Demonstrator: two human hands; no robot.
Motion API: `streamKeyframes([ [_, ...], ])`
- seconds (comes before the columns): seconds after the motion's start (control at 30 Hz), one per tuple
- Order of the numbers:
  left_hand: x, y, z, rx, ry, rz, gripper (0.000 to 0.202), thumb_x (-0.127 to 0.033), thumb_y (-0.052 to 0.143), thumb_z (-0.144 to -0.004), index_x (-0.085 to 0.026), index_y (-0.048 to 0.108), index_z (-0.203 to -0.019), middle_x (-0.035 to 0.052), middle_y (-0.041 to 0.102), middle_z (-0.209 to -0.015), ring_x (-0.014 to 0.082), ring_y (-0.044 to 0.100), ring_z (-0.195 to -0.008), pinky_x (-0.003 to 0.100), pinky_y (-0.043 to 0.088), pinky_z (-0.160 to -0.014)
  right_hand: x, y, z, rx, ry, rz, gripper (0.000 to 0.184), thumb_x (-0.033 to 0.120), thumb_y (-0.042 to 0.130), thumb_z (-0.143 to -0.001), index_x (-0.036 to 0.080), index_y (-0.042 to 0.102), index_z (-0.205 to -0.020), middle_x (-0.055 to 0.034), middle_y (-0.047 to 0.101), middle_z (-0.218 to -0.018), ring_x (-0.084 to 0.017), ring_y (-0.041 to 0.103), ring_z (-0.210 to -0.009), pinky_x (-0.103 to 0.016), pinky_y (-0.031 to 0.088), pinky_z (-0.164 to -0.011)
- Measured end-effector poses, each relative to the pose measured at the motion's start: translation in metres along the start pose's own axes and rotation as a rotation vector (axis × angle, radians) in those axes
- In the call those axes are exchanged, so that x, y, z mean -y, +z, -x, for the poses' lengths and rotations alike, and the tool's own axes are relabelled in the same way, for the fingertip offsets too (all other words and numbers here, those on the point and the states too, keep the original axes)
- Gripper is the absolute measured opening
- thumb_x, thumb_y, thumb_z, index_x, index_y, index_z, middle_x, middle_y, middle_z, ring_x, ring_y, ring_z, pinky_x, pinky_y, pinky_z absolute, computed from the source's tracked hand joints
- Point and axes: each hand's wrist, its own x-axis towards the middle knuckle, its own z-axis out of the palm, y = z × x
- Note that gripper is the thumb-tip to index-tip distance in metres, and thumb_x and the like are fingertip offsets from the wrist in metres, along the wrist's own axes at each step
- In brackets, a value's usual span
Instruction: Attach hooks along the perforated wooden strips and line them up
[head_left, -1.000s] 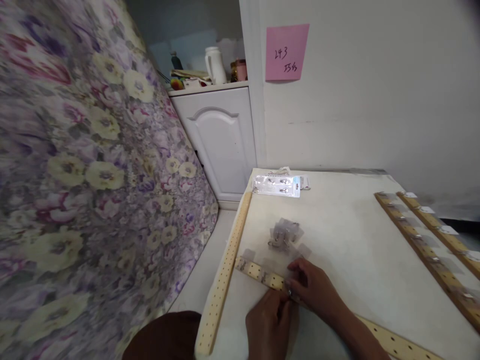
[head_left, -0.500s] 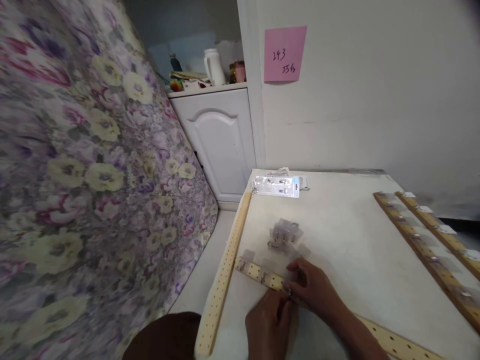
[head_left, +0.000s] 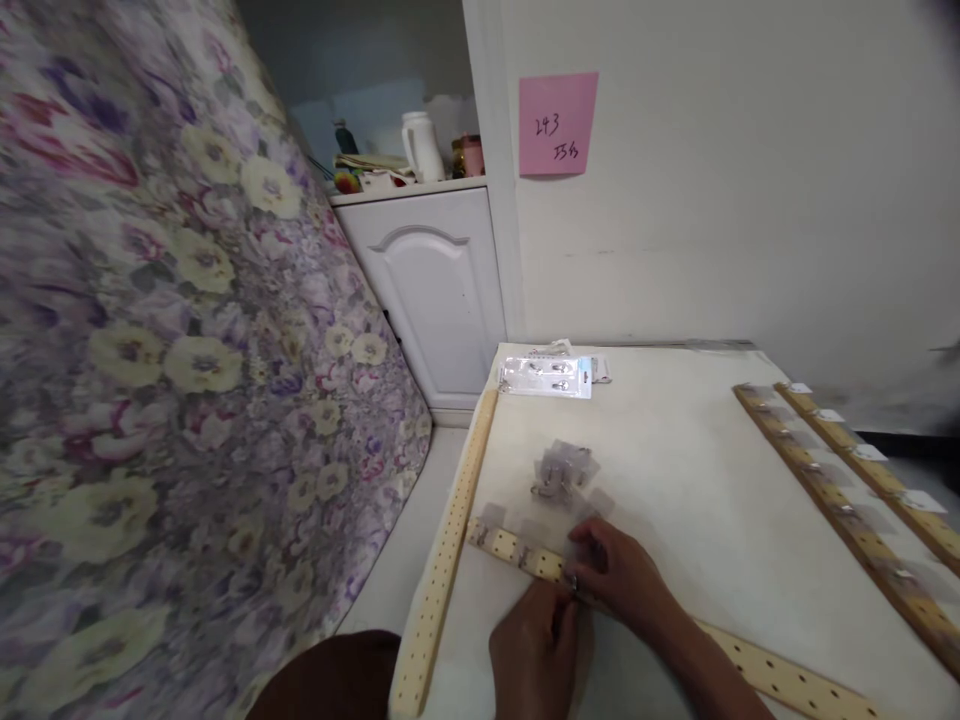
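Observation:
A pale, perforated wooden strip (head_left: pixel 507 546) runs diagonally under both of my hands. My left hand (head_left: pixel 534 645) is closed on its near edge, thumb and fingers pressed together. Just beyond it, my right hand (head_left: pixel 621 572) pinches a small metal clip (head_left: pixel 571 580) against the strip; the fingers partly cover it. Two more metal clips with clear plastic squares sit along the strip's left end. Past my right hand lies a loose pile of such clips with clear plastic pieces (head_left: pixel 562 470).
Another perforated strip (head_left: pixel 442 575) lies along the table's left edge. At the right lie two strips fitted with clips, a darker one (head_left: pixel 832 495) and a lighter one (head_left: pixel 855 440). Clear blister packs (head_left: pixel 546 376) rest at the back. A floral curtain (head_left: pixel 225 400) hangs at left.
The camera view has shifted slightly. Both hands stay at the same spot on the strip, with the right fingers still at the clip.

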Motion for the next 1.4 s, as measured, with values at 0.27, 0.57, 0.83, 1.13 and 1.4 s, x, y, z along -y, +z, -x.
streamKeyframes([
  [0.27, 0.001, -0.007, -0.001, -0.005, -0.064, 0.097, 0.019, -0.031, 0.048, -0.084, -0.022, 0.054, -0.068, -0.0037, 0.057, -0.061, 0.0137, 0.053, -0.06, 0.022, 0.033, -0.056, -0.004, -0.003, 0.002, -0.111, -0.122, -0.138, 0.024, 0.035, 0.05, -0.082, 0.018, 0.061, -0.096, -0.0041, 0.067, -0.082, -0.018, 0.058, -0.07, -0.03, 0.044, -0.068],
  [0.57, 0.009, -0.012, -0.003, -0.097, -0.031, 0.333, 0.02, -0.037, 0.046, -0.087, -0.021, 0.056, -0.08, -0.0023, 0.059, -0.067, 0.0153, 0.055, -0.064, 0.023, 0.042, -0.06, -0.022, -0.024, 0.049, -0.233, -0.074, 0.001, 0.016, 0.033, 0.056, -0.08, 0.021, 0.058, -0.091, -0.0021, 0.062, -0.082, -0.017, 0.056, -0.069, -0.029, 0.045, -0.064],
  [0.83, 0.014, -0.008, 0.006, -0.104, 0.214, 0.258, 0.026, -0.027, 0.044, -0.088, -0.022, 0.064, -0.104, 0.0062, 0.066, -0.1, 0.0194, 0.061, -0.095, 0.031, 0.049, -0.083, -0.017, -0.012, 0.068, -0.25, -0.296, 0.091, 0.025, 0.027, 0.06, -0.08, 0.024, 0.06, -0.105, -0.0074, 0.058, -0.106, -0.024, 0.053, -0.101, -0.038, 0.046, -0.088],
  [1.13, 0.022, 0.002, 0.009, -0.1, 0.204, 0.102, 0.034, -0.024, 0.039, -0.088, -0.025, 0.064, -0.111, 0.0055, 0.065, -0.097, 0.0184, 0.063, -0.089, 0.03, 0.051, -0.076, -0.008, 0.004, 0.065, -0.235, -0.368, 0.184, 0.034, 0.019, 0.05, -0.086, 0.028, 0.057, -0.118, -0.0092, 0.055, -0.113, -0.024, 0.052, -0.103, -0.041, 0.046, -0.087],
  [1.4, 0.024, 0.005, 0.007, -0.074, 0.208, 0.12, 0.035, -0.024, 0.038, -0.089, -0.024, 0.063, -0.113, 0.0059, 0.066, -0.102, 0.0189, 0.062, -0.094, 0.031, 0.049, -0.08, -0.006, 0.007, 0.064, -0.217, -0.344, 0.344, 0.038, 0.024, 0.052, -0.086, 0.032, 0.053, -0.124, -0.0084, 0.056, -0.119, -0.026, 0.052, -0.105, -0.043, 0.046, -0.085],
])
